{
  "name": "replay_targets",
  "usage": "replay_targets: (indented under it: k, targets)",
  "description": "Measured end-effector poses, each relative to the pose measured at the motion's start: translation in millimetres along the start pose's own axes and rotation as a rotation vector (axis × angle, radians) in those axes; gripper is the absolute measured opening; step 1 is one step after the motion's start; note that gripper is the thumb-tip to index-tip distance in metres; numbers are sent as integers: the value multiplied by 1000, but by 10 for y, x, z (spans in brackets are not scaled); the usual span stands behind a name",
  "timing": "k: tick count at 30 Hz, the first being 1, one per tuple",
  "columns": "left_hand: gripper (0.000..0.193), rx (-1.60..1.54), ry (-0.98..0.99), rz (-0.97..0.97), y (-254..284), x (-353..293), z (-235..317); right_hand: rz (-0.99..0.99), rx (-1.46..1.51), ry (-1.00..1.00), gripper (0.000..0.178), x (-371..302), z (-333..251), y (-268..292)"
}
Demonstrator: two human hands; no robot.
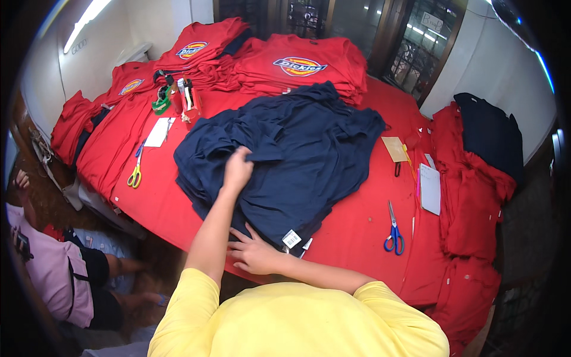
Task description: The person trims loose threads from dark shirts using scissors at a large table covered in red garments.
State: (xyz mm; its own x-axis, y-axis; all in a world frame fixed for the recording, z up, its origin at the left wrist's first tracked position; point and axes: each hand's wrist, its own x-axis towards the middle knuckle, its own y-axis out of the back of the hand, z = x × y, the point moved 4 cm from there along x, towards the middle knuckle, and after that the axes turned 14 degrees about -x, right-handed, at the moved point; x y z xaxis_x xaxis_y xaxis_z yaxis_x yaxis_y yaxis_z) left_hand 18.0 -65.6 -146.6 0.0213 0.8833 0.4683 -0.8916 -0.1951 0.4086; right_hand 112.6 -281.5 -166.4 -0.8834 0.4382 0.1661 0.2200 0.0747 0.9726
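A pile of navy T-shirts [309,149] lies spread over the middle of a red-covered table. My left hand [239,169] is closed on the cloth of the top navy T-shirt, near a folded-over part at its left side. My right hand [259,253] rests low on the pile's near edge, palm down with its fingers spread. Beside the right hand, a white barcode tag [291,239] hangs at the shirts' near edge, with a smaller white tag next to it.
Red T-shirts [297,62] are stacked along the back and left. More red garments [470,208] and dark cloth [489,134] lie right. Blue-handled scissors [394,238], yellow-handled scissors [135,172], a notepad [429,189] and a green tape dispenser [160,102] surround the pile. Another person [53,268] is at lower left.
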Motion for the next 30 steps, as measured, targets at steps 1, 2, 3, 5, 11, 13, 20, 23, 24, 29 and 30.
replay_targets:
  k: [1,2,3,5,11,13,20,23,24,29,30]
  targets:
    - [28,-216,5,157,185,12,99,16,205,-36,36,-95,39,97]
    - [29,-400,25,460,466,-32,35,34,406,-58,33,-176,62,199]
    - [34,-347,210,691,723,-134,152,59,608,-92,31,-284,122,322]
    - [35,-939,456,877,1187,-370,-382,258,818,-199,22,-499,213,785]
    - [33,-412,232,1009,1576,-887,-597,322,-153,-271,56,-843,662,458]
    - [32,99,-22,786,1373,-747,33,270,-227,-279,68,-910,591,184]
    - [21,67,-302,102,175,42,703,252,-130,-271,76,-1051,511,181]
    - [31,184,-236,46,-143,251,325,275,-118,-344,71,-1082,412,142]
    - [35,216,-220,40,-217,328,275,282,-118,-362,69,-1084,400,133]
    - [50,416,161,-158,-563,383,136,266,-138,-457,69,-1163,434,69]
    - [46,371,176,-179,-517,432,70,265,-131,-456,69,-1148,424,70]
